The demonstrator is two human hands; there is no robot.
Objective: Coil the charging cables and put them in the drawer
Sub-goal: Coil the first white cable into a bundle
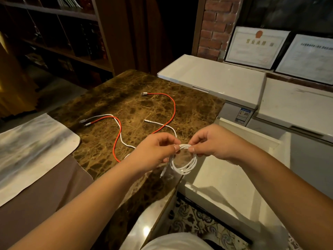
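Left hand (156, 149) pinches the top of the white coil (184, 162); right hand (210, 144) pinches the same bundle just beside it. The loops hang below both grips over the counter edge (177, 181), roughly round, one plug end dangling. The open drawer (225, 177) lies just right, nearer the right hand. The red cable (173, 103) and another white cable (120, 139) lie uncoiled on the counter.

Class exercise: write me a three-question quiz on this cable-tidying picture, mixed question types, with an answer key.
1. True or false: both hands grip the white coil.
2. Which cable lies uncoiled on the marble counter, crossing a white one? A) red cable B) black C) green
3. Fill in: the open drawer is on the person's ____ side.

Key: 1 true: left hand and right hand pinch it. 2 A. 3 right.
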